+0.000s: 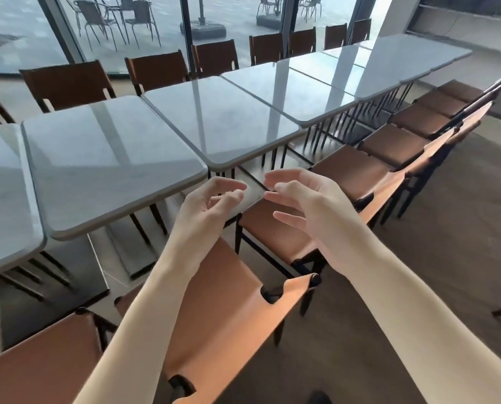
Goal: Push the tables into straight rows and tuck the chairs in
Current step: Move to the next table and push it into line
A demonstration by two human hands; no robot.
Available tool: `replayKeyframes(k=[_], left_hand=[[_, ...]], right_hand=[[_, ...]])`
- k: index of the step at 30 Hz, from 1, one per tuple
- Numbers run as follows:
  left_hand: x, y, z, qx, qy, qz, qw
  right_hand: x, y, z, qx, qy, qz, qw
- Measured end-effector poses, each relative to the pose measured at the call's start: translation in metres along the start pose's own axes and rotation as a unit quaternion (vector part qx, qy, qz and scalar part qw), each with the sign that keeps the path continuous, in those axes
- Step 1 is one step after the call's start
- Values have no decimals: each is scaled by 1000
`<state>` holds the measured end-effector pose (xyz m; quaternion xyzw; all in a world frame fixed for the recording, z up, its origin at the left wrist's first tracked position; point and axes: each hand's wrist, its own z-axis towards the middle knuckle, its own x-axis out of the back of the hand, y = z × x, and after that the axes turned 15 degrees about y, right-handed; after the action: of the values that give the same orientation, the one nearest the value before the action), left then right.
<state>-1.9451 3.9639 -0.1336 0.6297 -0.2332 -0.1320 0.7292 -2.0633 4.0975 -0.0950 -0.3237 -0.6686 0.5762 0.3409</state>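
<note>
A long row of grey square tables runs from the near left to the far right; the nearest full one lies in front of me. Brown leather chairs line both sides. The closest chair's backrest sits under my forearms, and the one beside it stands pulled out from the table edge. My left hand hovers just off the near table's corner, fingers loosely curled and holding nothing. Facing it is my right hand, fingers relaxed and spread, also holding nothing. Both hands are in the air above the chair seat.
More brown chairs continue along the near side toward the far right. Chairs on the far side stand against the glass wall. Open brown floor lies to my right, with dark chair legs at the right edge.
</note>
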Motion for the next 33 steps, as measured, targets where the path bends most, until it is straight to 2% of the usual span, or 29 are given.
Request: replayKeyframes(k=[6, 11, 18, 25, 33], left_hand=[[-130, 24, -3, 14, 26, -11, 1000], [-198, 35, -4, 22, 43, 0, 999], [-247, 48, 18, 23, 104, -5, 994], [-296, 52, 62, 33, 118, -8, 992], [-320, 35, 150, 41, 164, -34, 985]], right_hand=[[123, 6, 62, -7, -10, -24, 1000], [179, 4, 106, -16, -17, -13, 1000], [212, 2, 152, -15, -66, -12, 998], [239, -3, 215, -13, -75, -13, 997], [214, -10, 311, -15, -118, -44, 992]])
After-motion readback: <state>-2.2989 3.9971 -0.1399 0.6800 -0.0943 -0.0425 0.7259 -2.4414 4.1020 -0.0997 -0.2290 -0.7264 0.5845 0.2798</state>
